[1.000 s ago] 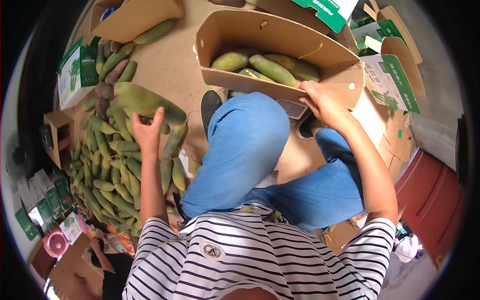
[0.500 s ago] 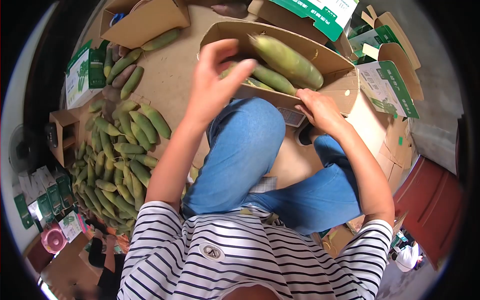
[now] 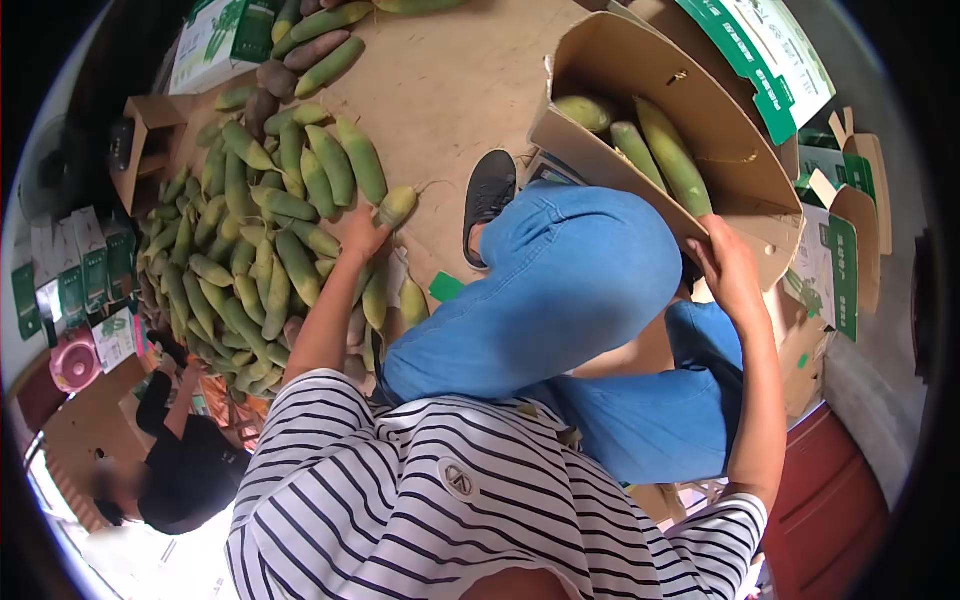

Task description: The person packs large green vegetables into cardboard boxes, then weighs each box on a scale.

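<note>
My left hand is at the right side of a big heap of green radishes. Its fingers are closed about a short green radish with a thin root, though they are partly hidden. On the other side, my right hand grips the near edge of a long cardboard box. Inside that box lie a large green radish, a slimmer one and a rounded one.
Darker reddish radishes lie beyond the heap. Green and white cartons stand at far left and right. My bent knee is between heap and box. Another person is at lower left.
My left hand has gone from above the box to the heap and closed on a radish. The view has swung left. My right hand has stayed on the box edge.
</note>
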Available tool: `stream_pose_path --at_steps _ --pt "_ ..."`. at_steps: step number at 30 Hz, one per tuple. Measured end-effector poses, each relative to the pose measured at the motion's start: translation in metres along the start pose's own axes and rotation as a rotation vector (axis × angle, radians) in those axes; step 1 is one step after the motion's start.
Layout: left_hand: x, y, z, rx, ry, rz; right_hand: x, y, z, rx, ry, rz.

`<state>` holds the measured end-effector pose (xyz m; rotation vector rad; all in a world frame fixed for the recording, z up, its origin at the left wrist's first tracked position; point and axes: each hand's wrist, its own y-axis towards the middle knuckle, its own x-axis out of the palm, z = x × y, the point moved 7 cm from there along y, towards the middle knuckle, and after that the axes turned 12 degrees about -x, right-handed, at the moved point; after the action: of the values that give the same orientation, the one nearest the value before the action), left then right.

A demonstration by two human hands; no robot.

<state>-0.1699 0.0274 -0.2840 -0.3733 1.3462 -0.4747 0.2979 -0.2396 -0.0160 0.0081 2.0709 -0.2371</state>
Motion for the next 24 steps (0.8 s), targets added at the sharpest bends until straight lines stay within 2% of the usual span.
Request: stream_pose_path --at_steps 2,8,11,13,16,19,21,23,24 --pt "0.018 -0.003 0.001 0.035 0.033 -0.033 0.0 0.001 0.0 -0.003 -0.012 0.021" --pt "0.033 0.006 0.009 -0.233 0.208 -0.112 0.002 0.0 0.002 -0.037 -0.033 0.044" --pt "0.031 0.002 0.026 -0.182 0.33 -0.108 0.0 0.0 0.001 -0.028 -0.065 0.053" --pt "0.034 0.0 0.023 -0.134 0.193 -0.065 -0.001 0.001 0.001 -0.039 -0.066 0.041" --pt "0.023 -0.018 0.048 0.026 -0.316 -0.214 -0.002 0.001 0.001 -0.056 -0.047 0.048" --pt "-0.053 -0.062 0.121 0.212 -0.45 0.04 0.0 -0.001 0.003 -0.048 -0.041 0.026" --pt "-0.114 -0.094 0.174 0.351 -0.824 0.084 0.002 -0.001 0.007 -0.028 -0.037 -0.016" --pt "-0.185 -0.139 0.236 0.644 -1.163 0.182 0.001 -0.002 0.005 -0.055 -0.042 0.012" --pt "-0.21 -0.156 0.264 0.775 -1.191 0.235 -0.001 -0.001 0.003 -0.071 -0.044 0.025"
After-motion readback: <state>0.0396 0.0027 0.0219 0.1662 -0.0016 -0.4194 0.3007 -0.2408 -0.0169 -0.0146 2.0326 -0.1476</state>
